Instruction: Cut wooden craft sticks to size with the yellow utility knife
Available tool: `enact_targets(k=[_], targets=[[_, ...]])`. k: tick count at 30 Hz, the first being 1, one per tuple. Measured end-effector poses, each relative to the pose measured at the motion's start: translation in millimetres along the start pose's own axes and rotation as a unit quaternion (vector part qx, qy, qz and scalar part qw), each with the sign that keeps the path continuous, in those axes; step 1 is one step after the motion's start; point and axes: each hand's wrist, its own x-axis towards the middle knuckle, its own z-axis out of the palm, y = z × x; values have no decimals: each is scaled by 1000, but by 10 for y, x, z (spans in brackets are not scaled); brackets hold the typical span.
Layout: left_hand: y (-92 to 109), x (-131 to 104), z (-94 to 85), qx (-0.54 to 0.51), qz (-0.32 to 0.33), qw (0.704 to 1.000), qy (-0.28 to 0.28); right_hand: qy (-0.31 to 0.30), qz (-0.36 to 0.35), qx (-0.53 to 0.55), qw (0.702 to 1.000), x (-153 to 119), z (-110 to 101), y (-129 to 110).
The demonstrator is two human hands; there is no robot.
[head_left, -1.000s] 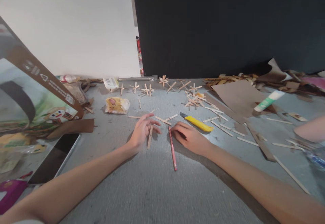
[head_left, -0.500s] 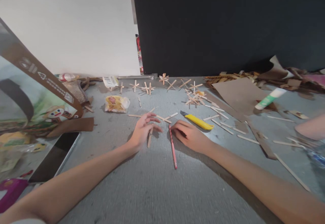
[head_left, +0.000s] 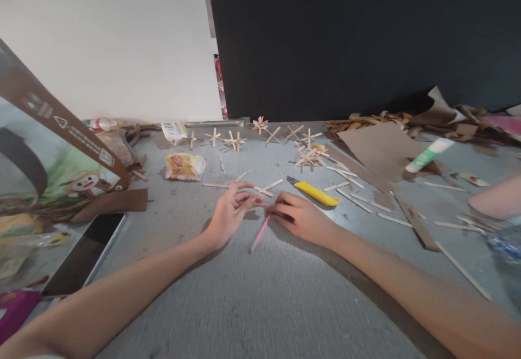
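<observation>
My right hand (head_left: 300, 219) is closed with the fingertips on the upper end of a pink pencil (head_left: 259, 234). The pencil slants down to the left, its lower end near the tabletop. My left hand (head_left: 230, 212) has its thumb and fingers drawn together, with the tips touching or almost touching the right hand's fingers. What those left fingers pinch, if anything, is hidden. Just beyond the hands lie loose wooden craft sticks (head_left: 215, 186), two of them crossing. A yellow utility knife (head_left: 316, 194) rests beyond my right hand.
Several star-shaped craft-stick pieces (head_left: 235, 140) stand along the back. A snack packet (head_left: 184, 167), phone (head_left: 86, 253) and printed carton (head_left: 61, 147) are at left. At right are loose sticks, cardboard (head_left: 376, 150), a glue stick (head_left: 429, 155) and another person's arm (head_left: 499, 199).
The pink pencil has swung so its lower end points left, now under my right fingers. My left fingers have closed in toward the right hand. The stick beneath my left hand no longer shows.
</observation>
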Motion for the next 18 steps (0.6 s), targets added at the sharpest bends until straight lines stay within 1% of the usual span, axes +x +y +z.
enact_targets(k=[2,4,6,8,9,13,18], targets=[[54,-18,9,-7,-17,1000,11,29,52,-32,998,-11,39,60],[81,-28,10,-1,-18,999,28,54,104,-68,991,-20,67,117],[78,-34,8,17,2,999,50,68,152,-96,981,-25,74,154],[60,-38,6,45,28,997,57,72,184,-114,974,-23,69,166],[50,-39,6,62,34,996,50,74,192,-118,971,-21,64,165],[49,-35,13,155,43,987,-27,85,203,-102,970,-11,69,150],[48,3,5,279,135,948,-71,113,185,-89,972,11,71,120]])
